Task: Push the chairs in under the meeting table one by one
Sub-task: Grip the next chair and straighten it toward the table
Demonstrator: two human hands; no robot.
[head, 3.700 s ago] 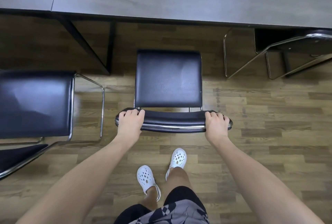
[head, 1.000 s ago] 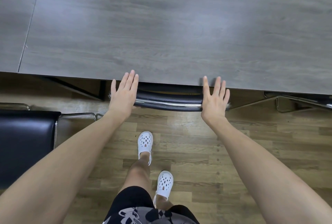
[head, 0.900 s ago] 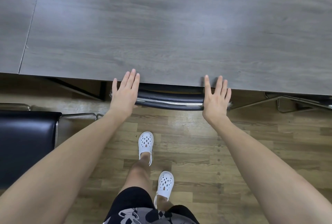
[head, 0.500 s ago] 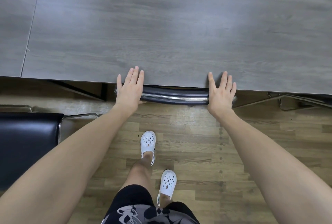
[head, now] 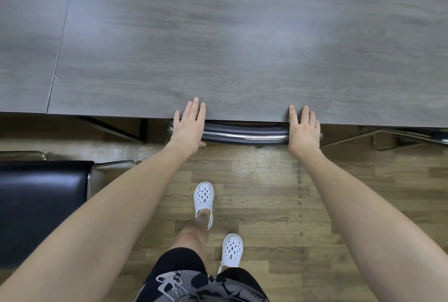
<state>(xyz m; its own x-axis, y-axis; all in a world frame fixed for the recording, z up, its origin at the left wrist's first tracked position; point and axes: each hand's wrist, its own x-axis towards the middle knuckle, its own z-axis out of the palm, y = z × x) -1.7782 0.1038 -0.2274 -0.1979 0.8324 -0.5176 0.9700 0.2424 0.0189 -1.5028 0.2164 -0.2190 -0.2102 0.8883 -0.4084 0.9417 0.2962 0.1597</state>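
Observation:
A black chair with a chrome frame stands tucked under the grey wood-grain meeting table (head: 242, 47); only the top of its backrest (head: 244, 134) shows at the table's near edge, and its seat is hidden beneath the top. My left hand (head: 190, 127) presses flat on the backrest's left end, fingers straight and reaching over the table edge. My right hand (head: 304, 129) presses flat on the right end the same way.
A second black chair (head: 41, 204) stands pulled out on the wooden floor at the left. The chrome frame of a third chair (head: 400, 137) shows under the table at the right. My feet in white clogs stand behind the pushed chair.
The chair went from standing clear of the table, gripped at the backrest, to sitting under it. My hands opened flat and over the last second pushed the backrest further in.

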